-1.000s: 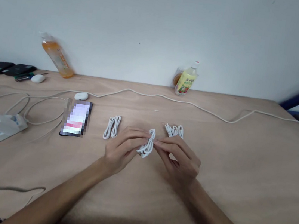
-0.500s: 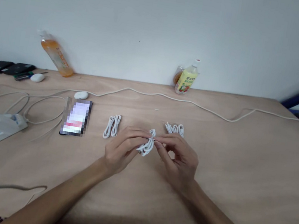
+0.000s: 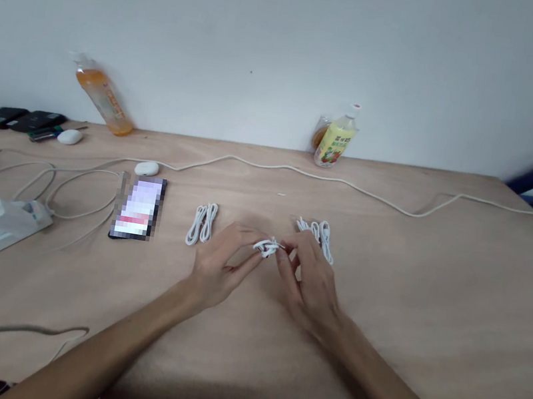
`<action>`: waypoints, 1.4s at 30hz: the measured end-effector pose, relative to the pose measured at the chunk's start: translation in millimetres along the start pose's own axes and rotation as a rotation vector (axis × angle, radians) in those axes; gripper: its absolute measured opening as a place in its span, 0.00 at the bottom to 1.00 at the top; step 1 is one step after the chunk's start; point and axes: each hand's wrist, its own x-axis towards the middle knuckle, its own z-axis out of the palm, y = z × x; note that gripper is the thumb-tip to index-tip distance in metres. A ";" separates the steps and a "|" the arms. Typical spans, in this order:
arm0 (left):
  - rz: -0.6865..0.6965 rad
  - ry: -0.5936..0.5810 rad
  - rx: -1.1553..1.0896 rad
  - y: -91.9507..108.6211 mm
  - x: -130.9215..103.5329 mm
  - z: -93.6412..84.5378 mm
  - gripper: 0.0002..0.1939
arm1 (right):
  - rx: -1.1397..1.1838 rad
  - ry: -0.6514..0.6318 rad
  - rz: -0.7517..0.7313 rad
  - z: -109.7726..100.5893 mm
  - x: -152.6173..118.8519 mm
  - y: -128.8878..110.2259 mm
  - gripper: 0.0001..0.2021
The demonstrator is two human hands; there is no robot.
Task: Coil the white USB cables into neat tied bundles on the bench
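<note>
Currently, the left hand (image 3: pixel 219 265) pinches 1 white cable bundle (image 3: pixel 266 248) — right hand (image 3: pixel 313 280) pinched on its tie (image 3: pixel 280 246).

Your cable bundle (image 3: pixel 266 248): white. Your tabletop (image 3: pixel 431 306): light brown, faintly grained. Bottle (image 3: pixel 103 96) at your left: orange. Bottle label (image 3: pixel 334 144) ahead: yellow (patterned red and green below).

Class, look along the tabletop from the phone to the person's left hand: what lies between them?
A bundled white cable lies between the phone and the left hand, as the head view shows.
</note>
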 end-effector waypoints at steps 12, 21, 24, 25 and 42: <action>-0.671 -0.025 -0.474 4.2 -1.0 9.3 0.12 | 0.200 -0.197 0.325 -2.3 6.5 -3.4 0.16; -0.878 -0.191 -0.782 0.0 9.1 9.0 0.20 | 0.495 -0.252 0.564 5.7 1.8 -2.6 0.22; -0.924 -0.153 -0.824 -1.5 7.3 9.3 0.18 | 0.510 -0.243 0.599 6.1 1.5 -2.6 0.23; -0.943 -0.134 -0.841 -2.2 6.4 9.7 0.18 | 0.503 -0.239 0.606 5.7 1.7 -2.8 0.24; -1.195 -0.166 -1.257 -3.9 5.6 5.4 0.19 | 0.834 -0.331 0.859 10.3 1.4 -0.5 0.24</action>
